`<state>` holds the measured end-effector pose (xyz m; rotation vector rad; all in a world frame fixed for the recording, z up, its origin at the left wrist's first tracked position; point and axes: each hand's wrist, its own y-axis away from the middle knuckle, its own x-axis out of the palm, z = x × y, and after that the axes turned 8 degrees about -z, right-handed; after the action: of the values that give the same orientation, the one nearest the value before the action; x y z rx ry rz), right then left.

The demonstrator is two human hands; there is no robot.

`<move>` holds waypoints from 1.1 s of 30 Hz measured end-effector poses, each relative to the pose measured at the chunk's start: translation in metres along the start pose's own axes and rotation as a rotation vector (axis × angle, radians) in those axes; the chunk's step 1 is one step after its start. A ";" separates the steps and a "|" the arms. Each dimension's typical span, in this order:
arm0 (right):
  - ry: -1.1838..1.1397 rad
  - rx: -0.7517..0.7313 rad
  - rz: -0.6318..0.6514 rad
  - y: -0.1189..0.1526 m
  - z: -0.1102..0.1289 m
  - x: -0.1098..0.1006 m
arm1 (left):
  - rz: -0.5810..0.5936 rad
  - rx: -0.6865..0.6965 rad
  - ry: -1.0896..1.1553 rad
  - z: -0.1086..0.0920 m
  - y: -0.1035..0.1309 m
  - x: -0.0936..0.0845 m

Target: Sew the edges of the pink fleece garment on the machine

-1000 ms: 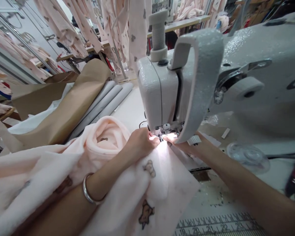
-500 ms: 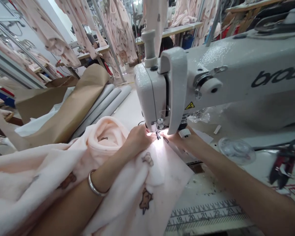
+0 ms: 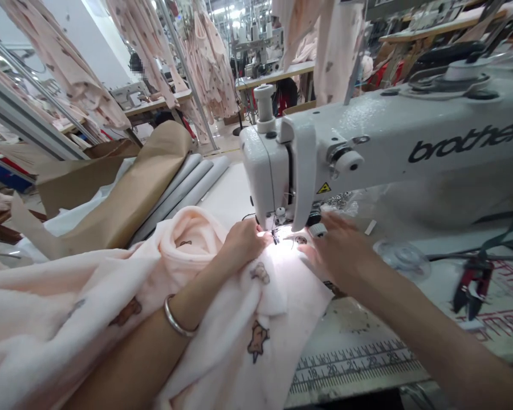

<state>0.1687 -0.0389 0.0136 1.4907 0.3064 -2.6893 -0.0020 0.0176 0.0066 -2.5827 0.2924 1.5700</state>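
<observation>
Pale pink fleece fabric (image 3: 277, 336) with brown bear prints lies under the lit presser foot (image 3: 276, 236) of a white Brother sewing machine (image 3: 269, 171). My left hand (image 3: 244, 239), with a silver bangle on its wrist, is closed on the fabric just left of the foot; its fingertips are partly hidden by the machine head. On the other side, my right hand (image 3: 344, 250) lies over the fabric with thumb and fingers apart, some fingers behind the machine's knob. A bunched roll of the same fleece (image 3: 192, 236) sits beyond my left forearm.
Brown paper (image 3: 154, 165) and folded grey material (image 3: 196, 176) lie at the left. Red-handled snippers (image 3: 472, 287) and a clear plastic disc (image 3: 402, 259) rest at the right. A ruler strip (image 3: 350, 364) runs along the front edge. Pink garments (image 3: 209, 68) hang behind.
My right hand has drawn a little away from the needle, its thumb and fingers now spread. The left hand stays by the foot. The view has shifted slightly.
</observation>
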 end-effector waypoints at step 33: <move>-0.085 -0.420 -0.237 0.054 0.002 0.037 | -0.005 0.192 0.002 0.016 -0.006 0.006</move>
<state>0.1554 -0.0906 -0.0248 1.2801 1.0261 -2.6146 -0.0118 0.0254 -0.0063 -2.4373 0.4140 1.4600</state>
